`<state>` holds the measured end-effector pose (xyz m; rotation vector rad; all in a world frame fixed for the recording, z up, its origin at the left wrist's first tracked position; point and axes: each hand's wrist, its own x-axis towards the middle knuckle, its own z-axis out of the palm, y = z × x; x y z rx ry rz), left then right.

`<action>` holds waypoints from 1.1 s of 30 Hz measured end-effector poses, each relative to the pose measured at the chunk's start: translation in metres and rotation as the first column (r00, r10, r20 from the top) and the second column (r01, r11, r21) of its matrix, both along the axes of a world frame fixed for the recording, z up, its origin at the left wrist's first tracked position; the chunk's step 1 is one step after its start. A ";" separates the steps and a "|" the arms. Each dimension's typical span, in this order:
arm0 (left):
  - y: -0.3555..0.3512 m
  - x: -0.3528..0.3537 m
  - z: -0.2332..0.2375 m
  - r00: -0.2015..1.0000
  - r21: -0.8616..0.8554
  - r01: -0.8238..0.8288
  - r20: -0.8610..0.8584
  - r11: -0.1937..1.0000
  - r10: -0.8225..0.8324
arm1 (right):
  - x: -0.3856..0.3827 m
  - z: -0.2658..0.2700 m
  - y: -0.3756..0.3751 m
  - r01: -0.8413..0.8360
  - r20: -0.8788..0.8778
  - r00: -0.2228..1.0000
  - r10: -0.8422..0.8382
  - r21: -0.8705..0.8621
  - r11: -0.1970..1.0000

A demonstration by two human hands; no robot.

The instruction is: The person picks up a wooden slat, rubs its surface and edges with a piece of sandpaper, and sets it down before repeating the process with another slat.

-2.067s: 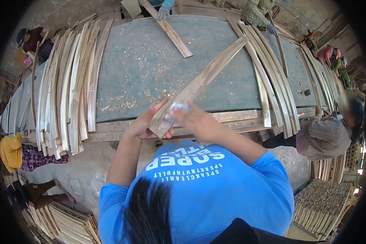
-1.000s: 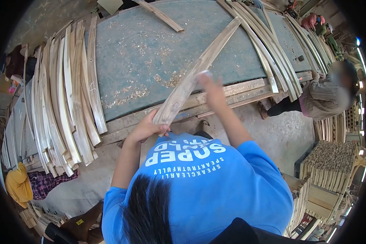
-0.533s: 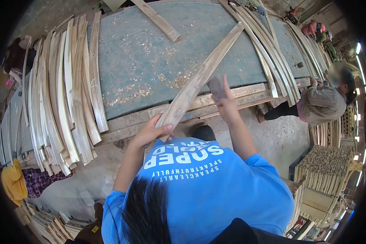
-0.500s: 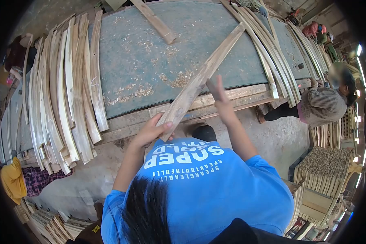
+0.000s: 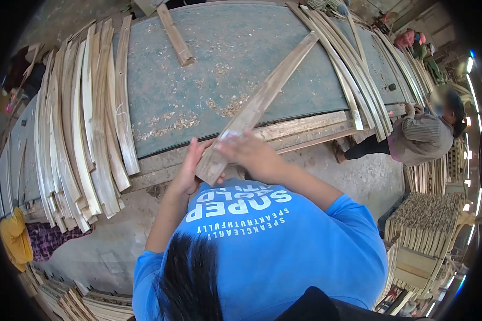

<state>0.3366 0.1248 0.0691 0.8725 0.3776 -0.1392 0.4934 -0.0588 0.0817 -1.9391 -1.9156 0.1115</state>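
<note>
A long wooden board slants from near my chest up and right across the workbench, its far end near the strips on the right. My left hand is closed around the near end from the left and below, with fingertips showing at the board's right edge. On the upper face, a little above that end, lies my right hand, smeared by motion. A pale shiny patch shows by its fingertips; I cannot make out whether it holds anything.
Wooden strips lie side by side on the left, some overhanging the edge. More strips lie right. Wood shavings dot the bench. Another board lies at the back. A co-worker stands right, near stacked wood.
My right hand has moved down and left from beside the board onto its near part. The board has shifted slightly left. The board at the back has moved left and turned steeper.
</note>
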 end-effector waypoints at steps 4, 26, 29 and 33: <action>-0.005 0.003 0.008 0.998 0.124 -0.068 -0.006 0.990 0.069 | 0.030 0.005 0.000 0.150 -0.142 0.973 -0.182 -0.212 0.966; 0.010 -0.007 -0.021 0.985 -0.130 0.025 -0.165 0.991 -0.047 | 0.063 -0.029 0.008 -0.105 0.058 0.992 0.110 -0.087 0.991; 0.006 -0.009 -0.030 0.969 -0.173 0.006 -0.241 0.985 -0.048 | 0.104 -0.061 0.008 0.432 0.196 0.873 -0.447 0.117 0.894; 0.008 -0.010 -0.033 0.976 -0.221 -0.035 -0.215 0.975 -0.014 | 0.038 -0.026 0.000 -0.085 -0.129 0.988 0.085 0.005 0.996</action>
